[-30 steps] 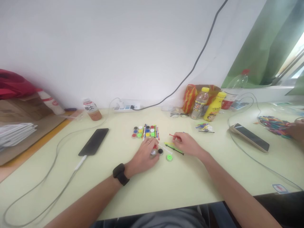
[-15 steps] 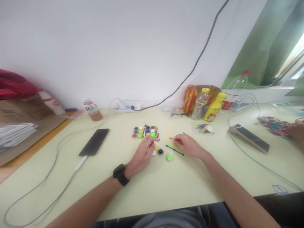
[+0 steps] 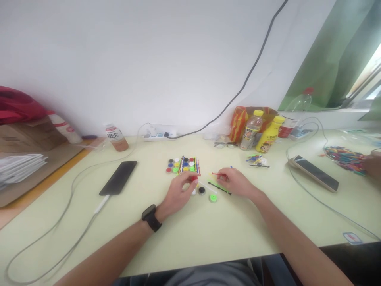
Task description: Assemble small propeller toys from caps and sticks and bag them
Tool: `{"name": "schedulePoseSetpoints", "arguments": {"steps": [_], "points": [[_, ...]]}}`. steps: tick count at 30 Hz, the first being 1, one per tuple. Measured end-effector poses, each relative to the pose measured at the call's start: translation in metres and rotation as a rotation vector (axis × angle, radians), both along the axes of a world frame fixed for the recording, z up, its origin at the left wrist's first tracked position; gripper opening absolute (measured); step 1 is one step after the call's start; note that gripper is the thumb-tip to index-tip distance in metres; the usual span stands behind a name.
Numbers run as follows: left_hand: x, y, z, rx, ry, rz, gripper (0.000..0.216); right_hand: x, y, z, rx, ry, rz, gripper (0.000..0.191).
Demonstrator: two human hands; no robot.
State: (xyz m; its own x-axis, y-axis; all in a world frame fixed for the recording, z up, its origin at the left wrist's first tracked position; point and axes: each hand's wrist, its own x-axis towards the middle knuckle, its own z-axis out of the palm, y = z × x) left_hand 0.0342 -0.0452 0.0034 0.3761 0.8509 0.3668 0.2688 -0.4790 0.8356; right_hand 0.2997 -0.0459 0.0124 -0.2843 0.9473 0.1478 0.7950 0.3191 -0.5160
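Note:
My left hand (image 3: 177, 193), with a black watch on the wrist, pinches a small red round piece (image 3: 194, 179) between thumb and fingertips just above the table. My right hand (image 3: 235, 182) holds a thin red stick (image 3: 217, 174) that points left. Between the hands lie a white stick (image 3: 206, 186), a black round piece (image 3: 201, 191), a green round piece (image 3: 212, 197) and a black stick (image 3: 220, 187) on a yellow-green bit. Behind them sits a cluster of coloured round pieces and sticks (image 3: 183, 165).
A black phone (image 3: 118, 177) on a white cable lies at left. A power strip (image 3: 159, 136), bottles (image 3: 263, 134), glasses (image 3: 225, 144) and a small pile of coloured parts (image 3: 256, 160) stand at the back. At right lie another phone (image 3: 316, 172), more coloured sticks (image 3: 342, 157) and another person's hand (image 3: 372, 164).
My left hand has lifted off the loose pieces and now pinches the small red piece a little farther back. My right hand has barely moved.

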Motion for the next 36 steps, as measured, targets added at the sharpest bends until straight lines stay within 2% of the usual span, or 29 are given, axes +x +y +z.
{"name": "schedulePoseSetpoints", "arguments": {"steps": [7,13,18,22,28,36], "points": [[0.001,0.003,-0.002,-0.057,-0.070,0.026,0.025,0.003,-0.002,0.005,0.001,0.047,0.086,0.014],[0.001,0.006,-0.007,-0.131,-0.146,0.002,0.026,-0.001,0.000,0.001,0.012,0.032,0.054,0.017],[0.001,0.007,-0.005,-0.245,-0.277,-0.048,0.033,-0.005,-0.001,0.005,0.069,0.220,0.084,0.030],[0.001,0.003,0.001,-0.306,-0.269,-0.065,0.036,-0.009,-0.004,0.007,0.107,0.299,0.104,0.039],[0.001,0.001,0.004,-0.316,-0.255,-0.090,0.035,-0.022,-0.014,0.015,0.009,0.518,0.139,0.018],[0.002,-0.002,0.006,-0.325,-0.276,-0.182,0.041,-0.043,-0.028,0.016,0.011,0.713,0.201,0.023]]}}
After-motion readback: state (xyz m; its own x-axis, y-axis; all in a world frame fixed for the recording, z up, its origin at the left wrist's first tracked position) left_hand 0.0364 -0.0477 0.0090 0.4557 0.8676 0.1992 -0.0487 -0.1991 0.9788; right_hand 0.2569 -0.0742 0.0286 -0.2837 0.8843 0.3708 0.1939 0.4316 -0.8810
